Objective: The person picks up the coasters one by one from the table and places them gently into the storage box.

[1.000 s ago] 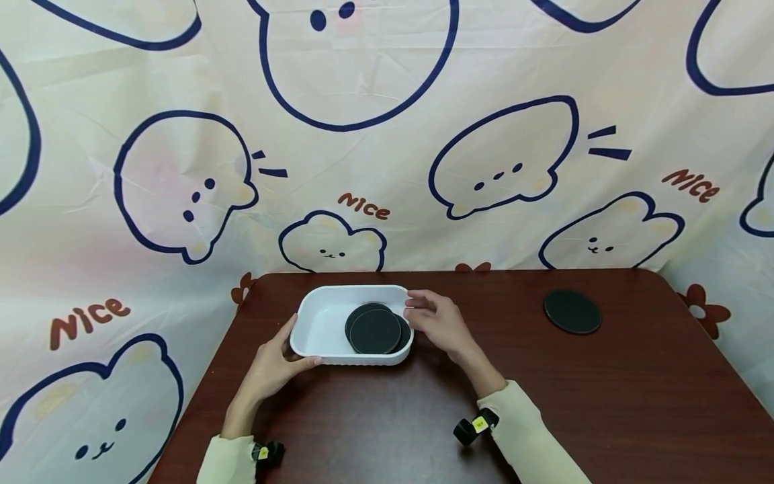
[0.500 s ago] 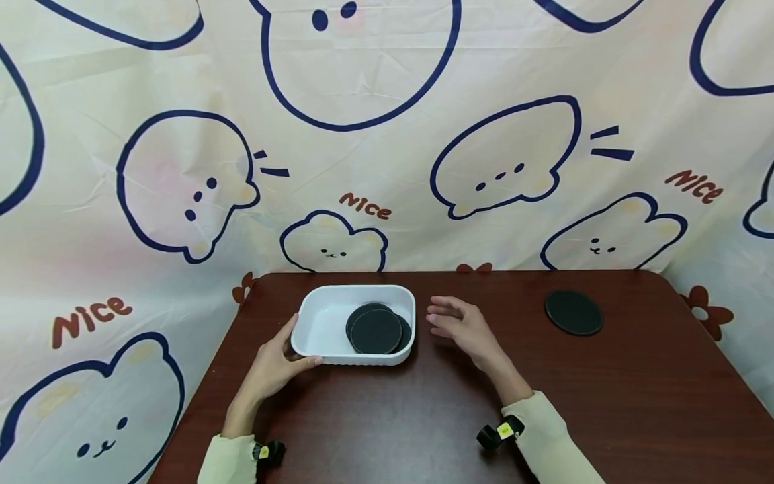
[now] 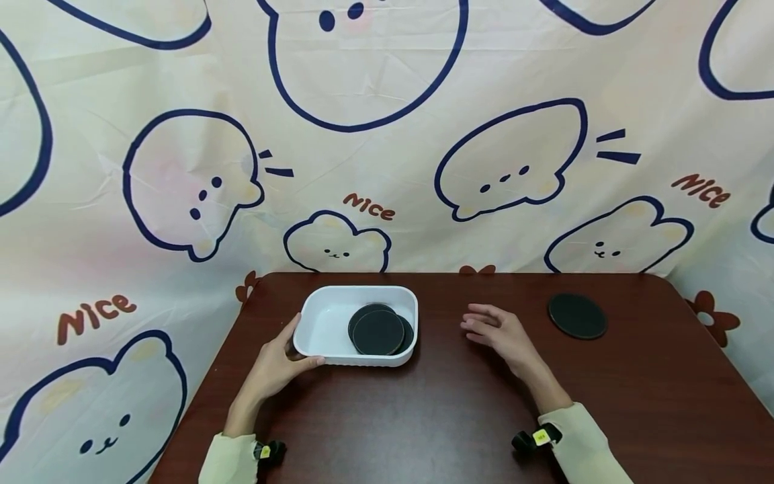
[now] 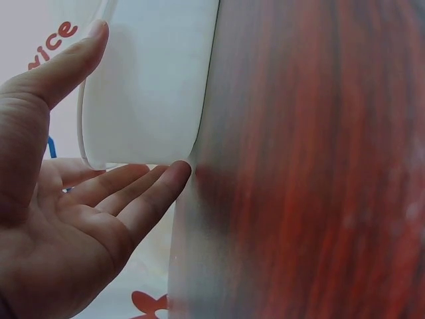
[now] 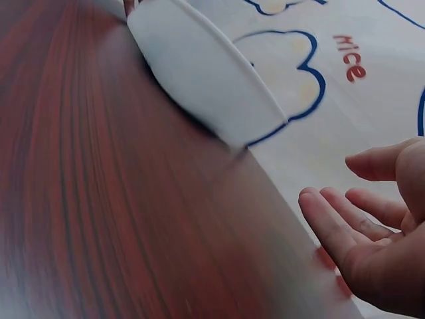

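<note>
A white rectangular dish (image 3: 323,323) with rounded corners stands on the table, left of the middle. Inside it, towards its right end, lies an overlapping pile of dark round coasters (image 3: 378,332). My left hand (image 3: 275,366) holds the dish's near left corner, the thumb on the near side and the fingers along the left end. In the left wrist view those fingertips (image 4: 178,169) touch the end wall low down. To the right of the dish, my right hand (image 3: 498,334) hovers with loosely bent fingers and nothing in them. Another dark coaster (image 3: 577,316) lies beyond it, at the far right.
The dark red-brown wooden table (image 3: 411,430) has rounded far corners. Right behind its far edge hangs a pale cloth (image 3: 411,154) with blue cartoon outlines. A small black camera (image 3: 537,438) sits on each wrist, over pale sleeves.
My right hand has come away from the dish's right end and moved right, towards the lone coaster. The left hand and the dish have stayed in place. The view shifted slightly.
</note>
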Tool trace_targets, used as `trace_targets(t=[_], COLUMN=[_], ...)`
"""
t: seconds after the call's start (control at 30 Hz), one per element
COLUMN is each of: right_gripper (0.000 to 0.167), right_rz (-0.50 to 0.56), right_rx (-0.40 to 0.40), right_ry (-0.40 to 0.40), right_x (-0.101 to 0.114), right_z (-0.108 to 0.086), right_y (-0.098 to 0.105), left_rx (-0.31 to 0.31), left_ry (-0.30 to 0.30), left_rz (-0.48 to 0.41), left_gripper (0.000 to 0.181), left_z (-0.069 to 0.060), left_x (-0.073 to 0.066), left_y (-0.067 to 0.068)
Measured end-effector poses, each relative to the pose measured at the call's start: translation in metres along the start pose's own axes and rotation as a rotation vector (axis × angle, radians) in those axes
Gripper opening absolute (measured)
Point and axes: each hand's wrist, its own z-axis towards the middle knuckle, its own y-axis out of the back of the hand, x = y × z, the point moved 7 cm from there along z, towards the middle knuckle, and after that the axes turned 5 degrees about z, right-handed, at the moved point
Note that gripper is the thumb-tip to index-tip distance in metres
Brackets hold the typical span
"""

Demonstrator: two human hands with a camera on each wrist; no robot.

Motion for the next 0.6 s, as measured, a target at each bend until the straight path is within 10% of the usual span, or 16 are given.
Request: trace_targets(t=[0.6], right_gripper=[0.065], right_rz=[-0.108], right_rx=[-0.128], right_ry=[-0.038], right_x=[-0.004], right_z=[-0.026], right_y=[0.100], left_rx=[0.004], left_ry=[0.001], left_rz=[0.007], left_gripper=[0.119], left_z=[0.000], left_x=[0.000], left_y=[0.000])
